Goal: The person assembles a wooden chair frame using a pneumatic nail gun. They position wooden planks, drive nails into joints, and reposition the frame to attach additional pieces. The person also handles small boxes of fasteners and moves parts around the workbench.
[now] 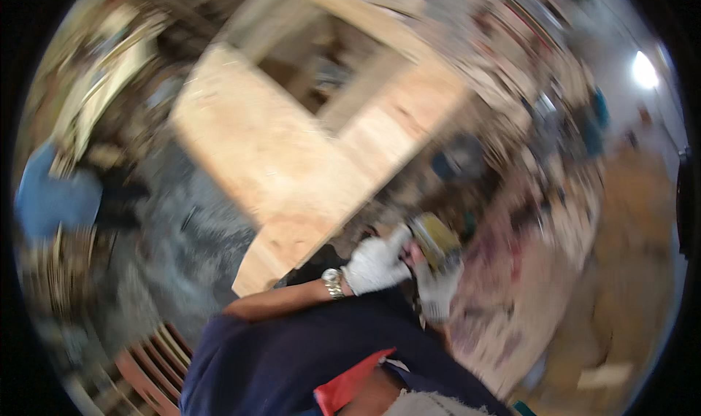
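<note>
Blocked ahead and to the left of the left hand by the wood frame, and crowded along the left forearm by its near corner. Open through its middle. Filled just in front of the right hand by the yellow block. Farther ahead, narrowed between the frame and the scraps by a dark blue object. Bounded on the right by the stained surface. Passable, judging through the blur, over the grey floor left of the frame.

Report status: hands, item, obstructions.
Left hand and right hand, gloved, at yellowish object. Object's kind and exact grip blurred. Wooden panel with opening ahead-left; can't confirm obstruction.
</note>
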Demonstrator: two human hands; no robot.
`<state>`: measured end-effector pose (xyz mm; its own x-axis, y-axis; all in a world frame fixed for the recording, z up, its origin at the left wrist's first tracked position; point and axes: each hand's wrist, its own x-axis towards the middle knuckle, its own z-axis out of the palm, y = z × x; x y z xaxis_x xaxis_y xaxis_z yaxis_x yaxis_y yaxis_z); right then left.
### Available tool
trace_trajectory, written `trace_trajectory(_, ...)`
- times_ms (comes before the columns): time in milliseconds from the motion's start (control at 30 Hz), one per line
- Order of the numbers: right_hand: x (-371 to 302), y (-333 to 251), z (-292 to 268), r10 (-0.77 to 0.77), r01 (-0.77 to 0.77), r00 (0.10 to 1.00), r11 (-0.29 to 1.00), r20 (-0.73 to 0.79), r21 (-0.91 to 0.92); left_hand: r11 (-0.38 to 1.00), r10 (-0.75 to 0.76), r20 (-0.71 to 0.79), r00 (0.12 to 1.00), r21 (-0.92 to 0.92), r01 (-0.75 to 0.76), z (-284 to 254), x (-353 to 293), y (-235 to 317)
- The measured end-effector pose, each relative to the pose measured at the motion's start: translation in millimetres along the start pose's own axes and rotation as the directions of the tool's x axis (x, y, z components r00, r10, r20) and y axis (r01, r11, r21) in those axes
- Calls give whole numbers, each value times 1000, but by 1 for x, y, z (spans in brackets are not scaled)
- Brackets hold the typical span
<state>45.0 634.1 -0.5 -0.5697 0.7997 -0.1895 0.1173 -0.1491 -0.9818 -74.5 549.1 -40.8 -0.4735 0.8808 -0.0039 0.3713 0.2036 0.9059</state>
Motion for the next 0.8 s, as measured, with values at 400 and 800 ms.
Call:
trace_trajectory(400, 101, 114, -84, 354, -318, 935, 812, -19, -489, 935, -212, 155, 965, 318, 154, 49, -18, -11)
trace_trajectory(800, 69, 211, -239, -159, -202, 964, 95, -215, -975, 966, -165, -122, 979, 180, 186, 32, -113, -33)
